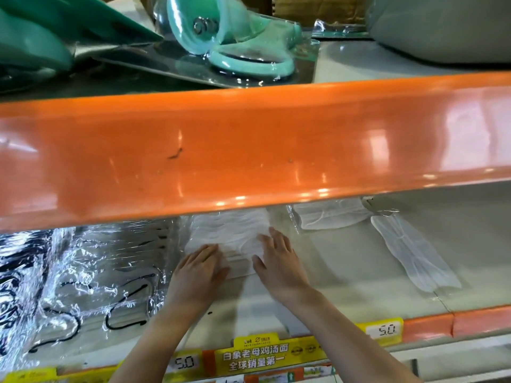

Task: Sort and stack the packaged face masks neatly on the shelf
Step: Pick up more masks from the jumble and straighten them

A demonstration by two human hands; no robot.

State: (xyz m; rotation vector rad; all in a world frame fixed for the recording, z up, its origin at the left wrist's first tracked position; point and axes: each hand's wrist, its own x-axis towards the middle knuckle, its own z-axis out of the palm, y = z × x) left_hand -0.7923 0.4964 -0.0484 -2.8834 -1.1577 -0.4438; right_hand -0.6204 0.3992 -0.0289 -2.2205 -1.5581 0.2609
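The single head camera looked forward and down from close in, under the orange shelf edge (249, 150), into the lower shelf (345, 272).

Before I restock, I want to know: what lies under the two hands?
A stack of white masks in clear wrap lies under the left hand and right hand. The orange beam hides its back.

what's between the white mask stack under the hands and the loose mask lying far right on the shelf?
Head view: between the stack and the loose mask lies bare shelf; another bagged white mask sits further back, under the orange edge.
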